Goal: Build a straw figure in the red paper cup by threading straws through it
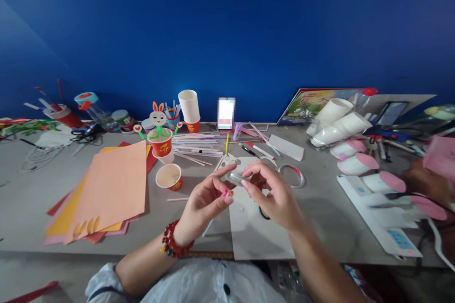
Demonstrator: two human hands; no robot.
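Observation:
Both hands meet over the desk at a small translucent ring that looks like a roll of clear tape (234,178). My right hand (272,191) pinches its right side between thumb and fingers. My left hand (208,195) has its index finger against the left side, with the thumb below. A small pink and orange spot shows at the left fingertips, too small to name. Beneath lies a sheet of white paper (256,232), with a black loop, perhaps a scissor handle, partly hidden by my right hand. A white cut-out piece (231,158) sits just beyond the fingers.
Left are stacked coloured papers (117,184), an open paper cup (168,177) and a rabbit-decorated red cup (161,144). Straws (199,142), pens (259,150) and another tape roll (296,177) lie ahead. A power strip (373,218) and pink-ended rolls (357,164) occupy the right.

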